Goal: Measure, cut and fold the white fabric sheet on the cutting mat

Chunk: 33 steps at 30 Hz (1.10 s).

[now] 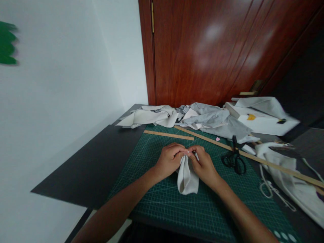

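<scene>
Forearms reach in over the green mat [177,209]. Both hands, left [169,161] and right [202,165], pinch shut on the top edge of a small white cloth [186,179] lying at the mat's middle. Scissors [235,160] lie to the right, rulers [168,135] beyond.

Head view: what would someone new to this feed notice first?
Two hands, the left hand and right hand, meet at the middle of the green cutting mat, pinching the top of a small folded piece of white fabric. Black scissors lie on the mat to the right, beside a long wooden ruler. Behind, crumpled grey and white cloth is heaped before a red-brown door.
</scene>
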Each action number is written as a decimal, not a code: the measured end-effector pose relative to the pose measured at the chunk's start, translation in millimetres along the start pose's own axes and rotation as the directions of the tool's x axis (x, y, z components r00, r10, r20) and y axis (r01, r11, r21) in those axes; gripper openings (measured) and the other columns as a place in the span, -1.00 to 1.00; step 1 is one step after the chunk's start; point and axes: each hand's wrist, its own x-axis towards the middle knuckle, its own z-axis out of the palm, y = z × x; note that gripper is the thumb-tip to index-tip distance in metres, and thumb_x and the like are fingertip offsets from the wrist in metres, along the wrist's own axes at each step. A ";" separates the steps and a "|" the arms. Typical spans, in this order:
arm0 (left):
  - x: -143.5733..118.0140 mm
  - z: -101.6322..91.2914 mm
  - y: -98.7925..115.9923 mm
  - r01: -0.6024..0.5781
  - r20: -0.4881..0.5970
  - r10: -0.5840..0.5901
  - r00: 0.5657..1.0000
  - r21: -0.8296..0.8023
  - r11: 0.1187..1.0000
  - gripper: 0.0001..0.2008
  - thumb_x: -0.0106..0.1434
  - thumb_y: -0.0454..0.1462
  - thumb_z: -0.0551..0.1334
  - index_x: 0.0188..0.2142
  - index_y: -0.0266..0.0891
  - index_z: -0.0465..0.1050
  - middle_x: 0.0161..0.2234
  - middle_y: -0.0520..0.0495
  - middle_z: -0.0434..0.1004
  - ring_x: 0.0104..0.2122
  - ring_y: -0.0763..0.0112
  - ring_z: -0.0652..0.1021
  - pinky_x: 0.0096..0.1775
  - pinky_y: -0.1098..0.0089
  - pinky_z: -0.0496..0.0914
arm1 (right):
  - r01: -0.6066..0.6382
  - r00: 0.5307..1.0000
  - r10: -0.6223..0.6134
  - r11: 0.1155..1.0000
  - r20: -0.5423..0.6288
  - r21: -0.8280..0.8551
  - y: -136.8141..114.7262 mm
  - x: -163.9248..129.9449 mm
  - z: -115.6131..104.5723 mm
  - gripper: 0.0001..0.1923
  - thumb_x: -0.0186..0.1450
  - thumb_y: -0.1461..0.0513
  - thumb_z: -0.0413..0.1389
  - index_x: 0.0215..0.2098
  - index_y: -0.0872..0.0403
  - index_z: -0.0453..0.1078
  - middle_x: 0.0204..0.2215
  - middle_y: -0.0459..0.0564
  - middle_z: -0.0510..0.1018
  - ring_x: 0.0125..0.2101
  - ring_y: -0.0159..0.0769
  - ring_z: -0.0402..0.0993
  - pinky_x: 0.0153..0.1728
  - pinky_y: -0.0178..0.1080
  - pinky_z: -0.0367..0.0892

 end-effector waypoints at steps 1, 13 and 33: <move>-0.4 0.4 -0.4 -0.020 0.004 0.020 1.000 0.020 1.000 -0.86 0.37 -0.27 0.28 -0.28 -0.15 0.65 -0.27 -0.07 0.69 -0.25 0.34 0.64 -0.12 0.34 0.49 | 0.000 1.000 0.000 1.000 0.022 0.019 -0.2 0.0 -0.1 -0.93 0.49 0.18 0.04 -0.15 -0.02 0.33 -0.30 -0.04 0.55 -0.24 -0.20 0.50 -0.21 -0.14 0.40; 18.3 -30.0 -14.4 0.115 0.081 -0.103 0.991 -0.160 0.980 -0.46 0.23 0.14 0.36 -0.01 -0.20 0.60 -0.07 -0.21 0.64 -0.01 0.14 0.58 0.09 0.19 0.41 | 0.072 0.918 -0.153 0.972 -0.366 -0.226 7.0 7.2 -31.3 -0.94 0.45 0.22 0.00 -0.15 -0.03 0.31 -0.30 0.01 0.53 -0.29 -0.15 0.52 -0.27 -0.09 0.41; -47.5 64.9 -19.5 0.771 0.573 -0.546 0.612 -0.279 0.572 -0.91 0.04 -0.36 0.39 -0.43 -0.30 0.52 -0.60 0.03 0.49 -0.60 0.40 0.50 -0.52 0.38 0.43 | -0.196 0.672 0.148 0.980 -0.725 0.019 14.2 16.5 -53.1 -0.73 0.46 -0.02 0.01 -0.18 0.00 0.23 -0.29 -0.06 0.33 -0.29 -0.21 0.34 -0.21 -0.12 0.30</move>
